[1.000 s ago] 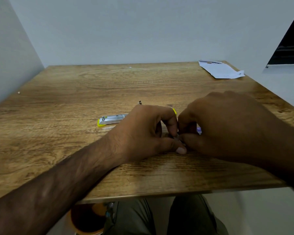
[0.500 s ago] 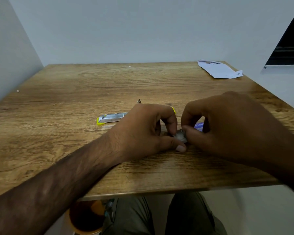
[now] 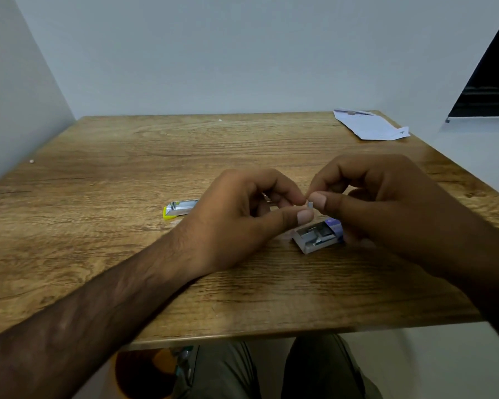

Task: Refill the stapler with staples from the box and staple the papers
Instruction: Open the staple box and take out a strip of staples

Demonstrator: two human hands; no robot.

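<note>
Pinching a strip of staples [image 3: 310,203] with both hands, just above the box [image 3: 319,236]

I judge that the step in hand is taking staples out for the refill. My left hand [image 3: 236,223] and right hand [image 3: 392,197] meet a little to the 3 o'clock side of the middle of the worktop [image 3: 113,174]. The thumb and first finger of each hand pinch the same small grey strip, and the other fingers are curled in. The strip is very small in the picture, so I cannot tell how long it is.

The box lies open on the worktop at 5 o'clock from the pinch, partly under the right hand, and more staples show in its tray. The stapler [image 3: 180,208] lies at 9 o'clock from the left hand. Its yellow end and a metal channel show, and the rest is hidden behind that hand. The papers [image 3: 369,126] wait well apart at 1 o'clock, near the far corner.

To do this step well, I would hold the strip lightly by its sides, because a hard squeeze or a bend may break it. Then one hand should give it up and steady the stapler, while the other brings the strip to 9 o'clock, with the legs down, and lays it straight in the channel. I would also lift the right hand clear of the box, so that the tray is not knocked.
</note>
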